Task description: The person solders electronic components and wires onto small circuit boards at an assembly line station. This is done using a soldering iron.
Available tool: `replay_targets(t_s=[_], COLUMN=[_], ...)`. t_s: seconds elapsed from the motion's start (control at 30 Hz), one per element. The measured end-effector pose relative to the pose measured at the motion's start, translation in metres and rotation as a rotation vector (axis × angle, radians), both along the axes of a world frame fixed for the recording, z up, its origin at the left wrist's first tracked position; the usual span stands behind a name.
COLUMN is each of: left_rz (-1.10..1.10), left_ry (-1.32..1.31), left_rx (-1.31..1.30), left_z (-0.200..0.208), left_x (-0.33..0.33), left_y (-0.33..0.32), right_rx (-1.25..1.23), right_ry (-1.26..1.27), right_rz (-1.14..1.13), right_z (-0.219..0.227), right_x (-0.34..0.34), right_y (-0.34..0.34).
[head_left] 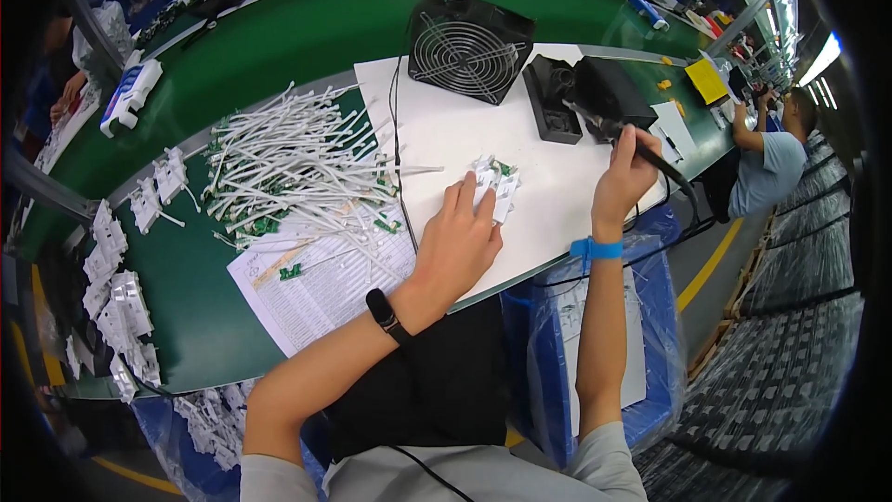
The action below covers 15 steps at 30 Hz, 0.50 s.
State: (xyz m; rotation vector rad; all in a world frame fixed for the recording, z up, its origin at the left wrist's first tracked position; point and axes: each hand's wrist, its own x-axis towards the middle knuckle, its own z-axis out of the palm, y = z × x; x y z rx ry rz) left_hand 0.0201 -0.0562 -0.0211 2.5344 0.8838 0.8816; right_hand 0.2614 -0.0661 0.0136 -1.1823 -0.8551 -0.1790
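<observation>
My left hand grips a small white plastic part on the white board. A bit of green circuit board shows at the part's far end. My right hand is closed round the dark handle of a soldering iron, whose cord trails off to the right. The iron's front end is over the black stand, and its tip is hard to make out there. A large pile of white cables with small green circuit boards lies left of my left hand.
A black fan with a wire guard stands at the back of the white board. A printed sheet lies under some cables. White plastic parts line the left edge. Blue lined bins stand below; a co-worker sits at right.
</observation>
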Motion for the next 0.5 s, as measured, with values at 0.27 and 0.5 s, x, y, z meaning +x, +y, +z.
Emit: replay_targets(t_s=[0.27, 0.5], left_rz=[0.007, -0.002], left_ry=[0.002, 0.007], left_rx=[-0.031, -0.037], left_z=[0.002, 0.0], left_x=[-0.002, -0.001], left_y=[-0.001, -0.001], right_rx=[-0.253, -0.458], right_ry=[-0.243, -0.43], right_rz=[-0.14, -0.244], right_z=[0.019, -0.008], right_x=[0.017, 0.036], right_y=[0.055, 0.092])
